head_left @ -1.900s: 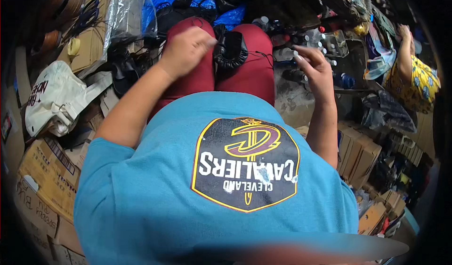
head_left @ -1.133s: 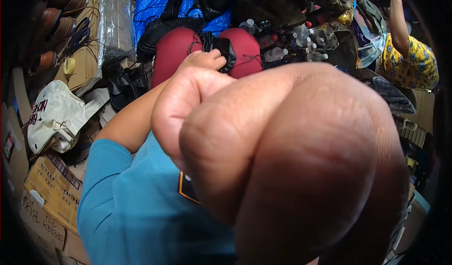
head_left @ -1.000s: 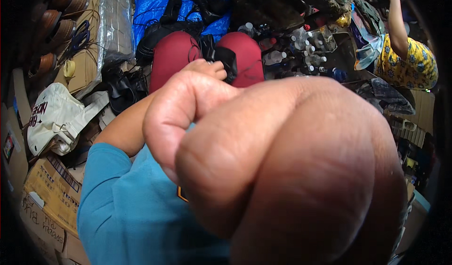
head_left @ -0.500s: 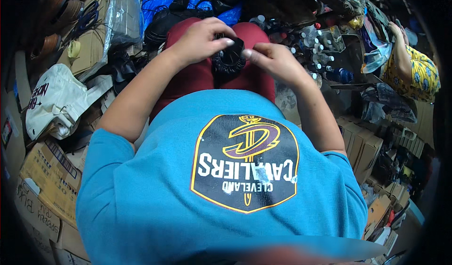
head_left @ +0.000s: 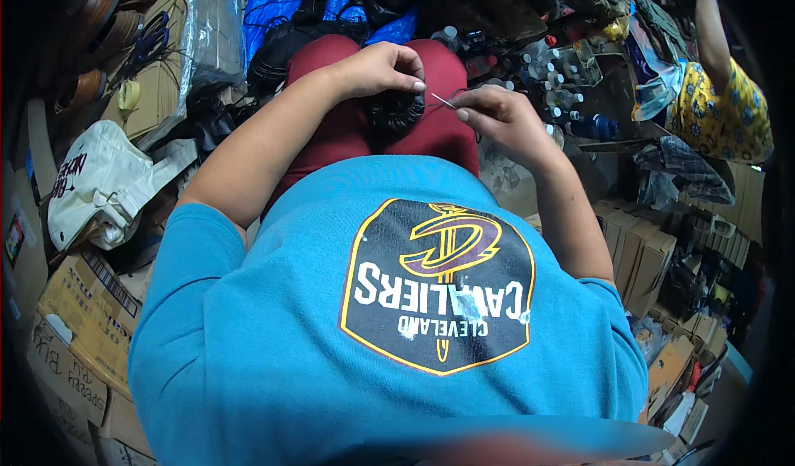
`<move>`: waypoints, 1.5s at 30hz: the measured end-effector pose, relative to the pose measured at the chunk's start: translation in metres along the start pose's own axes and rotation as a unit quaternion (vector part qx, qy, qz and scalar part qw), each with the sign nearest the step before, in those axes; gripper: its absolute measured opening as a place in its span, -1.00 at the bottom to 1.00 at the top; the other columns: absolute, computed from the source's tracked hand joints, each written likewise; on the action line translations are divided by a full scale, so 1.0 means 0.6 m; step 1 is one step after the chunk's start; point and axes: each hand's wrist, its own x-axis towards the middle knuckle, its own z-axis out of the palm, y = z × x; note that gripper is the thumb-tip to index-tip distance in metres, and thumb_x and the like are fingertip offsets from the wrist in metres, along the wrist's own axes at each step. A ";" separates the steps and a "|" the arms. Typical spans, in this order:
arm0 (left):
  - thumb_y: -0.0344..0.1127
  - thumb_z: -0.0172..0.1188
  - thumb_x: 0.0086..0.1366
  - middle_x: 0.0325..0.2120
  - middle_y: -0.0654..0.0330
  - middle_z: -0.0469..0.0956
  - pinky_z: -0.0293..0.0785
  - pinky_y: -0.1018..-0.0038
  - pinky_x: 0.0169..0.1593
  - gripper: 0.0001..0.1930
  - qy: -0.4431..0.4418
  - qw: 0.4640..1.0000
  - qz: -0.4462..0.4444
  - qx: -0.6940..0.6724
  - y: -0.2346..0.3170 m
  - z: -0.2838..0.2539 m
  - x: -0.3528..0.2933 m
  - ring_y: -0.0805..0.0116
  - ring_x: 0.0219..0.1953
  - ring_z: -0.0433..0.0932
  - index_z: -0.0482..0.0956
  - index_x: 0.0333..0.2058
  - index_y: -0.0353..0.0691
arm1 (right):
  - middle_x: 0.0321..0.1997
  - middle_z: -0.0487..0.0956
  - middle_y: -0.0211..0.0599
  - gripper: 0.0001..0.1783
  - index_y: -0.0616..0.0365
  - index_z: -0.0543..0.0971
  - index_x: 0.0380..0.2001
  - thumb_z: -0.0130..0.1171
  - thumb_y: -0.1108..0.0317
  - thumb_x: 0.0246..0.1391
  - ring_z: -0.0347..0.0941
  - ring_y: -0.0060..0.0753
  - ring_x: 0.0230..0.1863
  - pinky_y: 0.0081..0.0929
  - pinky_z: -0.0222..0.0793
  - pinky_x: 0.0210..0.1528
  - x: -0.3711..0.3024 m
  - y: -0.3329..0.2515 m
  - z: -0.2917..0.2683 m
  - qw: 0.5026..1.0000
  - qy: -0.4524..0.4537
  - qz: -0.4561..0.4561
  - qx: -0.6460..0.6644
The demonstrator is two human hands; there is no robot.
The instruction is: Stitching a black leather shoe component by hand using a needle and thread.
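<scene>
A black shoe upper (head_left: 397, 115) with a puckered, gathered edge lies in my lap, between my thighs in dark red trousers (head_left: 325, 126). My left hand (head_left: 387, 68) is closed at its upper edge, thumb and forefinger pinching the black material. To the right, my right hand (head_left: 503, 116) pinches a thin, light needle (head_left: 443, 100) between thumb and fingers. The needle points left toward the upper. A fine dark thread shows beside it, near the right fingertips. Part of the upper is hidden beneath my left hand.
Brown shoes (head_left: 124, 39) line the far left, above a white cloth bag (head_left: 99, 188). Black shoe parts lie on blue plastic sheeting (head_left: 269, 2) ahead. Plastic bottles (head_left: 551, 72) crowd the right, near another person's yellow patterned sleeve (head_left: 725, 114). Cardboard boxes (head_left: 87, 300) stand at lower left.
My right hand has drawn slightly right and down, and the needle now shows in its fingers. My left hand has shifted a little right. The other person's arm has risen.
</scene>
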 end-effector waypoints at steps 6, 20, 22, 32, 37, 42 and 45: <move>-0.25 0.26 0.12 -0.48 0.43 0.50 0.26 0.61 -0.43 -0.84 -0.044 0.998 -0.029 -0.021 -0.004 -0.014 -0.004 0.64 -0.46 0.36 0.57 -0.35 -0.14 | -0.34 0.55 -0.30 -0.80 0.21 0.61 -0.24 0.17 0.52 0.00 0.49 -0.56 -0.29 -0.59 0.39 -0.23 0.028 0.028 0.024 0.984 0.006 -0.067 -0.164; -0.39 0.18 0.09 -0.39 0.38 0.58 0.33 0.63 -0.35 -0.80 -0.104 0.991 -0.069 -0.039 -0.003 -0.024 -0.003 0.64 -0.39 0.44 0.63 -0.27 -0.18 | -0.41 0.57 -0.22 -0.81 0.19 0.63 -0.31 0.14 0.49 -0.06 0.53 -0.41 -0.37 -0.52 0.42 -0.30 0.035 0.013 0.034 0.969 0.018 -0.042 -0.244; -0.44 0.16 0.07 -0.34 0.29 0.61 0.39 0.57 -0.14 -0.76 -0.105 0.992 -0.027 -0.059 -0.005 -0.024 0.000 0.54 -0.28 0.50 0.63 -0.23 -0.25 | -0.41 0.57 -0.19 -0.80 0.17 0.63 -0.31 0.15 0.48 -0.07 0.53 -0.35 -0.37 -0.49 0.42 -0.30 0.032 0.014 0.042 0.959 0.032 -0.073 -0.271; -0.41 0.19 0.11 -0.29 0.24 0.62 0.37 0.52 0.00 -0.74 -0.126 0.992 -0.029 -0.003 -0.004 -0.026 0.017 0.48 -0.18 0.52 0.61 -0.18 -0.26 | -0.41 0.48 -0.23 -0.80 0.04 0.63 -0.33 0.18 0.48 -0.10 0.49 -0.20 -0.33 -0.34 0.43 -0.23 0.050 0.057 0.026 0.961 0.039 -0.111 -0.250; -0.42 0.23 0.09 -0.27 0.23 0.62 0.38 0.52 0.00 -0.72 -0.128 0.991 0.004 0.037 -0.001 -0.028 0.016 0.47 -0.18 0.53 0.61 -0.17 -0.26 | -0.37 0.44 -0.43 -0.78 0.02 0.65 -0.30 0.21 0.53 -0.06 0.39 -0.50 -0.26 -0.61 0.32 -0.16 0.085 0.088 0.006 0.996 -0.036 -0.023 -0.076; -0.42 0.25 0.08 -0.29 0.21 0.63 0.40 0.54 -0.02 -0.72 -0.117 0.992 -0.017 0.035 -0.003 -0.028 0.017 0.47 -0.20 0.54 0.61 -0.18 -0.27 | -0.42 0.44 -0.43 -0.81 0.08 0.63 -0.34 0.24 0.54 -0.09 0.42 -0.55 -0.34 -0.63 0.35 -0.22 0.076 0.094 0.034 0.998 -0.006 -0.058 -0.023; -0.40 0.26 0.07 -0.31 0.20 0.63 0.41 0.53 -0.04 -0.73 -0.105 0.994 -0.011 0.036 -0.004 -0.023 0.016 0.46 -0.22 0.55 0.61 -0.20 -0.28 | -0.44 0.44 -0.44 -0.84 0.13 0.62 -0.36 0.26 0.54 -0.10 0.41 -0.59 -0.39 -0.64 0.35 -0.28 0.063 0.085 0.044 0.993 0.037 -0.086 -0.078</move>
